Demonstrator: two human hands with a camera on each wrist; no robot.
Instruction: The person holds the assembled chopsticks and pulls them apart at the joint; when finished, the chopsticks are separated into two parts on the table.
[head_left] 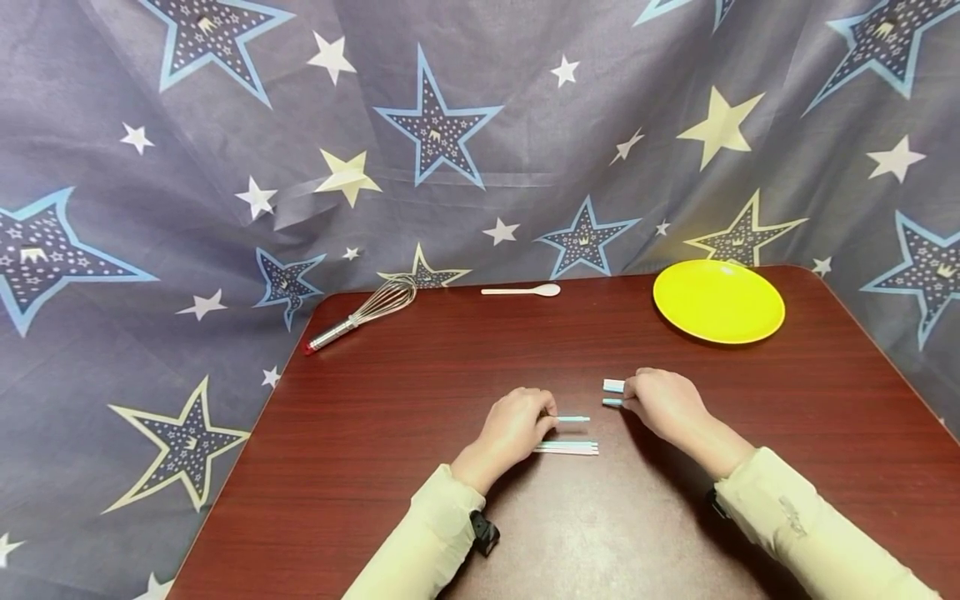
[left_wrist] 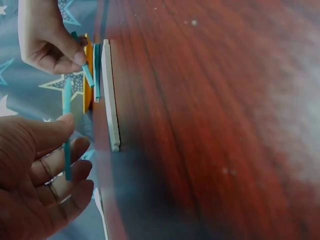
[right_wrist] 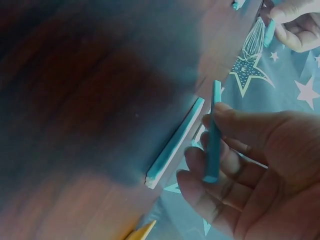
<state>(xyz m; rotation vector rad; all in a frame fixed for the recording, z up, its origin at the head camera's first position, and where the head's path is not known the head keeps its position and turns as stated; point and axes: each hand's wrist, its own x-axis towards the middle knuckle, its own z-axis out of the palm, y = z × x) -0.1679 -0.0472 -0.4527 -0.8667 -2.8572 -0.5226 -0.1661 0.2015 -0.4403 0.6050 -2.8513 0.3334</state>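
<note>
Between thumb and fingers, my left hand [head_left: 513, 423] pinches a slim light-blue stick [head_left: 573, 419] that points right in the head view. Just below it, several white and light-blue sticks [head_left: 567, 448] lie side by side on the table. My right hand [head_left: 666, 400] pinches another light-blue stick [right_wrist: 213, 150], held clear of the tabletop in the right wrist view. Beside that hand lies a white and light-blue piece [head_left: 612, 386], partly hidden by the fingers in the head view. The two held sticks are apart, with a small gap between them.
A whisk [head_left: 367, 312] lies at the table's back left. A white spoon [head_left: 523, 290] is along the back edge, and a yellow plate [head_left: 718, 302] sits at the back right. Behind the brown table [head_left: 420, 358] hangs a star-patterned curtain [head_left: 465, 75].
</note>
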